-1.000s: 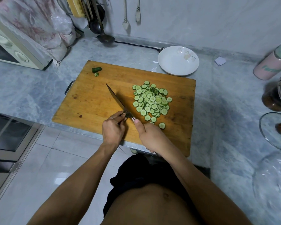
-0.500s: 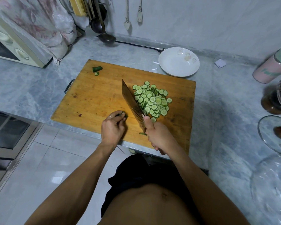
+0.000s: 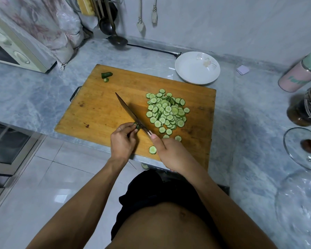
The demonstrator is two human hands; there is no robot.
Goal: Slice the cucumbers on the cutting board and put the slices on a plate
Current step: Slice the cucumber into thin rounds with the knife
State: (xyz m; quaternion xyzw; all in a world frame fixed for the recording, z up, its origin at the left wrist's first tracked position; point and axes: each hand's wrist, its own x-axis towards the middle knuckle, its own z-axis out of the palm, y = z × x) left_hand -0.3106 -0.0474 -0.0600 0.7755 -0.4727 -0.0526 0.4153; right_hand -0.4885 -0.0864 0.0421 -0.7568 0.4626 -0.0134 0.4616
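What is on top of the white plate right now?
The white plate beyond the cutting board holds no food; only its printed flower shows. The cucumber slices lie on the board. Nothing covers the plate.

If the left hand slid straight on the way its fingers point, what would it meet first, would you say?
Probably the knife blade: the left hand pinches a cucumber stub right against it, though depth is unclear.

Worn wooden cutting board, glossy white plate, polished grey marble counter
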